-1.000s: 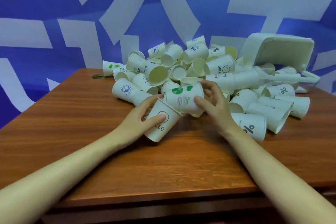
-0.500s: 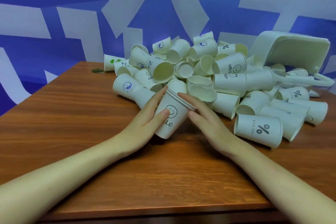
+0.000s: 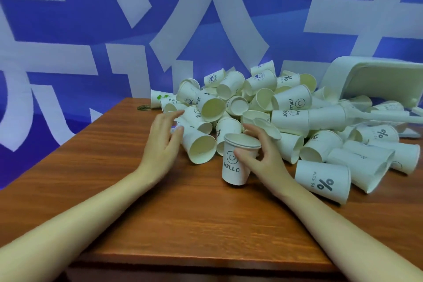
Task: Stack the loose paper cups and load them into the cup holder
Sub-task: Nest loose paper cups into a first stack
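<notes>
1. Head view: at the far left the bench (image 3: 96, 167) is seen with its bare wooden top, and the left hand (image 3: 163, 142) has been moved off the smiley cup it was steadying half a second ago. It is now held with fingers spread and loose, gripping nothing, its fingertips at the left edge of the pile of cups (image 3: 263, 107).
2. Just beside that hand a lying cup (image 3: 201, 147) is found, its open mouth turned toward the camera; it is judged to be the next one to be picked.
3. In the middle, the short stack (image 3: 235, 162) marked "HELLO" has been tipped from its slant to upright, and doubled rims can be seen at its top, so at least two cups are judged to be nested. It is held by the right hand (image 3: 261, 155), thumb on the printed front and fingers curled round the back.
4. To the right, the "%" cup (image 3: 322, 182) is left lying on its side, apart from the stack.
5. At the far right the holder (image 3: 375, 82) lies tipped over behind the pile; no cup is seen to be loaded, so the task is judged barely begun.
</notes>
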`<action>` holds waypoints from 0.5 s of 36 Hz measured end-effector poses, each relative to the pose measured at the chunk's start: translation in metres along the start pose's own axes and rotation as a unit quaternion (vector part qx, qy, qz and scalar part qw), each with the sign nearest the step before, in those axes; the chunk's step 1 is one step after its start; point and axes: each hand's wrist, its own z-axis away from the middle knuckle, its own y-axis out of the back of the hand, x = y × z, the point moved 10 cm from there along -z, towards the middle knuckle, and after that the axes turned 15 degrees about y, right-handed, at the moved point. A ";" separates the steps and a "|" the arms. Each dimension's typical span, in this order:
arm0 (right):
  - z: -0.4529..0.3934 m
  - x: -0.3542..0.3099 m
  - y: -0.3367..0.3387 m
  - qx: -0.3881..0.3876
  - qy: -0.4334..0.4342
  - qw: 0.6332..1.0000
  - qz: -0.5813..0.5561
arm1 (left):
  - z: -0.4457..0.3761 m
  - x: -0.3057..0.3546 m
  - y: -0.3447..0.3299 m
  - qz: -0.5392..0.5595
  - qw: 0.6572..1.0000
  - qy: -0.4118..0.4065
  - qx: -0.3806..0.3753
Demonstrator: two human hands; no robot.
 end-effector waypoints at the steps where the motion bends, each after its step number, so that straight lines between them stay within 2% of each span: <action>1: 0.000 0.002 0.002 -0.004 0.002 1.000 0.014 | -0.002 0.005 -0.008 -0.062 0.996 -0.041 -0.046; 4: 0.002 0.005 0.007 -0.007 0.006 0.999 0.041 | -0.002 -0.001 -0.039 -0.216 0.951 -0.096 -0.198; 6: 0.003 0.007 0.010 0.011 0.011 0.999 0.038 | -0.001 -0.006 -0.051 -0.272 0.925 -0.116 -0.239; 12: 0.002 0.011 0.002 0.023 0.031 0.998 0.058 | -0.010 -0.008 -0.065 -0.329 0.893 -0.166 -0.260; 18: 0.001 0.013 -0.002 -0.001 0.035 0.998 0.044 | -0.017 -0.004 -0.071 -0.334 0.898 -0.186 -0.217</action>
